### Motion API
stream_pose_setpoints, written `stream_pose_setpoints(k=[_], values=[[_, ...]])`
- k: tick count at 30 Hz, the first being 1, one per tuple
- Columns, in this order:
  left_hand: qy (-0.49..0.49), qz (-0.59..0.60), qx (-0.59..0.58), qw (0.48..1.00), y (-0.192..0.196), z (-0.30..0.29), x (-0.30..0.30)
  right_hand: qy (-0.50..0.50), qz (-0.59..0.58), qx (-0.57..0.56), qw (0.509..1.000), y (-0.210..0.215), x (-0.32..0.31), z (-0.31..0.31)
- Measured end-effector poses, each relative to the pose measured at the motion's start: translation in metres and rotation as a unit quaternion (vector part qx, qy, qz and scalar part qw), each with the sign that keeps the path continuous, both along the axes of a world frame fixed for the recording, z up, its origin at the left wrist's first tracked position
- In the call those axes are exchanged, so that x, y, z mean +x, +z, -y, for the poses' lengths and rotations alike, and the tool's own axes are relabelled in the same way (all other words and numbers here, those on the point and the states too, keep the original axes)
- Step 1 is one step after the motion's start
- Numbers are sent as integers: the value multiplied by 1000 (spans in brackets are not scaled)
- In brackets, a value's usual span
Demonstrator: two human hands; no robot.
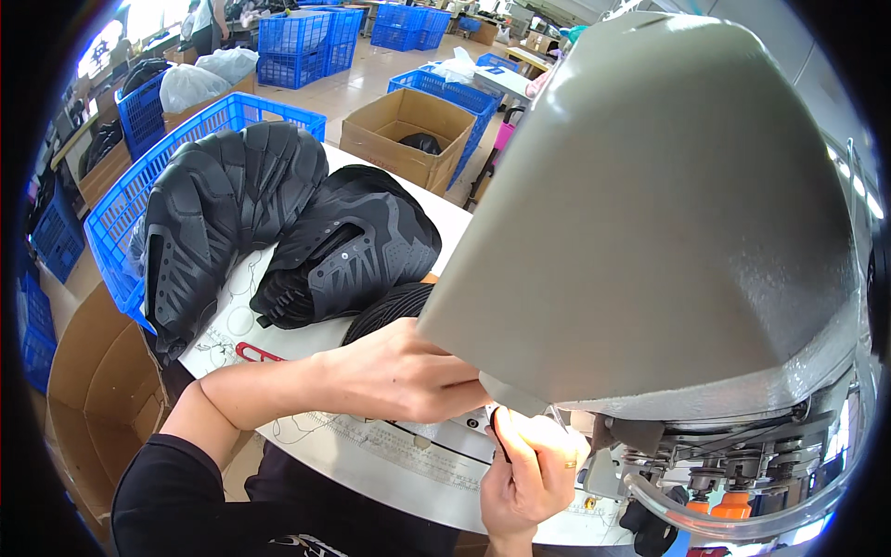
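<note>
My left hand (399, 376) reaches across the white table with its fingers curled closed. Its fingertips are partly hidden by the grey sewing machine head (650, 223), so what they hold cannot be made out. Just to its right, my right hand (529, 469) pinches a narrow black strip (501, 434) between thumb and fingers, right below the machine's lower edge. Beyond my left wrist lies a coil of ribbed black material (390, 311). Behind that are stacked black shoe uppers (348, 246), with a second curved row of them (227, 190) farther left.
Red-handled thread snips (257, 353) and loose threads lie beside my left forearm. A printed ruler scale runs along the white table (348, 436) near its front edge. Blue crates (116, 241) and cardboard boxes (408, 135) stand around the table. Another person (209, 23) is far back left.
</note>
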State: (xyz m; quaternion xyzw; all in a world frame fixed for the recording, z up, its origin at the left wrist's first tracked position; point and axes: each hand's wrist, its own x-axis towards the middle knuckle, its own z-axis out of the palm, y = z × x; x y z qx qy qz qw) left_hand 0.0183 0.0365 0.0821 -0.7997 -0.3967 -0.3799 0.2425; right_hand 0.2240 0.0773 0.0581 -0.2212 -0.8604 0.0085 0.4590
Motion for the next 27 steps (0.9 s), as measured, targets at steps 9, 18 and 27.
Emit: stream_pose_setpoints(k=[9,18,27], values=[[62,-39,51,996,0,1,11,-8,43,31,999,-10,21,-28],[0,11,6,1000,-4,-2,0,109,-121,-223,961,-47,43,-58],[-4,-21,44,999,-13,-11,-25,96,6,-164,982,-51,55,-69]])
